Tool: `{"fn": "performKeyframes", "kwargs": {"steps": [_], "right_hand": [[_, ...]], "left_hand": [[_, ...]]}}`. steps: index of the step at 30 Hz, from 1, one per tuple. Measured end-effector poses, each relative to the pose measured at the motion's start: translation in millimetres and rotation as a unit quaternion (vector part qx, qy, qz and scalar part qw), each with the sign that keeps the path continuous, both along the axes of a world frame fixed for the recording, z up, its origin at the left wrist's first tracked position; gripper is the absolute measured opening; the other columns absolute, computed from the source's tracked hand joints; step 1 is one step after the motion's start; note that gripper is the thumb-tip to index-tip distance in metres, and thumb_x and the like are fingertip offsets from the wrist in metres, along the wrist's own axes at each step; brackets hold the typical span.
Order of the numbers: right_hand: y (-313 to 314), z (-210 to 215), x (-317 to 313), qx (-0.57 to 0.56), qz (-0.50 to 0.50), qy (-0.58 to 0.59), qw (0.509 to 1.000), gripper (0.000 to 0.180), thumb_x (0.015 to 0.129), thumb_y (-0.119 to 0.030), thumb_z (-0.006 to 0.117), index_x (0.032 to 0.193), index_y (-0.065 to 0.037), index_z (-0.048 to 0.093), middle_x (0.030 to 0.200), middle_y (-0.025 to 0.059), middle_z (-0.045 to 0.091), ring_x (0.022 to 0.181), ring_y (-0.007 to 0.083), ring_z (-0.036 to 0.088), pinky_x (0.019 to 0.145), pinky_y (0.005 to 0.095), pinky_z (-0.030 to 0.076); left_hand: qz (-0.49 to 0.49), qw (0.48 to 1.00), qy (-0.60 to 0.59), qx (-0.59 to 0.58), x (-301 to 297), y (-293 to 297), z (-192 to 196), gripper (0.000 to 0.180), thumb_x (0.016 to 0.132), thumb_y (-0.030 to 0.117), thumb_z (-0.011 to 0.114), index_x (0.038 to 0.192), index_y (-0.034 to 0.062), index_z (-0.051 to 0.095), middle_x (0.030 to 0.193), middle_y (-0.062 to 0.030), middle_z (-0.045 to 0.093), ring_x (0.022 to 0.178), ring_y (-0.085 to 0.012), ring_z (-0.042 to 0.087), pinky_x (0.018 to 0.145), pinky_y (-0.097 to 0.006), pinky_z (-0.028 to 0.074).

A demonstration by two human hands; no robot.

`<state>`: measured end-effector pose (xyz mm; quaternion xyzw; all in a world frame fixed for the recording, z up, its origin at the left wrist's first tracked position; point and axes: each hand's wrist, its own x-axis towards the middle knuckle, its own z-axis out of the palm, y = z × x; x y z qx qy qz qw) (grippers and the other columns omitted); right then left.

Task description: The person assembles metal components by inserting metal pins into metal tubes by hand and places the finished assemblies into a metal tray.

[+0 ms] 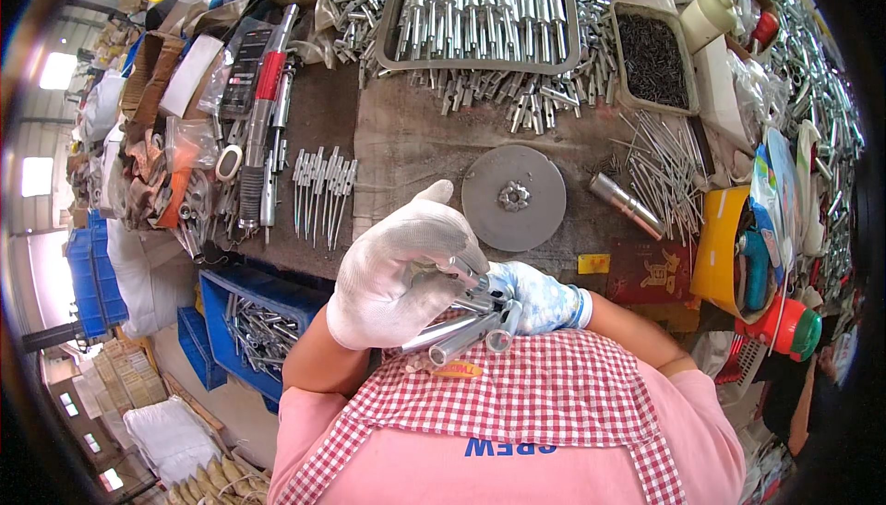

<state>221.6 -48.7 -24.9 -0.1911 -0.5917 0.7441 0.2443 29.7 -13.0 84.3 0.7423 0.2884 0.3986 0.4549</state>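
Note:
My left hand (401, 265), in a white knit glove, is curled in front of my chest, its fingertips closed on the end of a shiny metal tube (466, 274). Beside it my right hand (537, 300), in a blue-and-white patterned glove, grips a bunch of silvery metal tubes (468, 337). Their open ends point toward my checked apron (544, 385). The gloves partly hide how the tubes lie within the fingers. Just beyond my hands a round grey disc (513, 219) lies on the bench, with a small cluster of metal pieces (514, 196) at its centre.
A tray (388, 53) of stacked tubes stands at the back, amid loose metal parts. Right of it is a bin of dark pins (651, 57). Thin rods (664, 173) and a thick tube (628, 205) lie at right; rod-tipped tubes (323, 191) at left. Below sits a blue crate (263, 293).

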Motion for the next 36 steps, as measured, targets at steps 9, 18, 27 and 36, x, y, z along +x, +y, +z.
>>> {"fn": "performKeyframes", "kwargs": {"steps": [9,18,27,36], "right_hand": [[-0.3,-1.4,0.2,-0.007,-0.002,0.011,1.0,0.044,0.071,-0.02,0.074,0.107,-0.004,0.054,0.092,0.0076,0.063,0.081,0.0153,0.057,0.076,0.0319,0.046],[0.4,-0.2,0.4,-0.011,0.003,0.002,1.0,0.043,0.071,-0.019,0.074,0.107,-0.004,0.055,0.094,0.0072,0.063,0.083,0.015,0.056,0.076,0.0316,0.046],[-1.5,-7.3,6.7,-0.104,0.065,0.011,0.992,0.086,0.06,-0.033,0.085,0.131,-0.007,0.044,0.128,0.009,0.051,0.119,0.0223,0.049,0.103,0.0376,0.037],[0.5,1.2,-1.6,-0.143,0.074,0.042,0.986,0.057,0.072,-0.012,0.071,0.124,-0.005,0.05,0.114,0.0055,0.058,0.102,0.0139,0.053,0.092,0.0309,0.043]], "left_hand": [[0.0,0.999,-0.03,0.014,0.6,-1.7,-5.9,0.031,0.082,0.016,0.069,0.104,0.008,0.049,0.076,-0.0089,0.066,0.079,-0.0229,0.061,0.105,-0.052,0.025],[-0.013,1.0,-0.003,0.02,-1.1,1.4,-3.6,0.03,0.081,0.008,0.067,0.105,0.0073,0.05,0.077,-0.0085,0.066,0.083,-0.0227,0.06,0.105,-0.052,0.025],[-0.064,0.995,0.025,-0.068,-2.0,3.3,0.3,0.021,0.067,-0.005,0.066,0.086,0.0039,0.06,0.084,-0.0089,0.068,0.08,-0.0239,0.065,0.103,-0.044,0.033],[-0.04,0.987,0.083,0.128,-12.7,2.7,-3.2,0.03,0.077,0.017,0.067,0.1,-0.0011,0.06,0.104,-0.015,0.062,0.096,-0.0306,0.058,0.088,-0.039,0.045]]}}
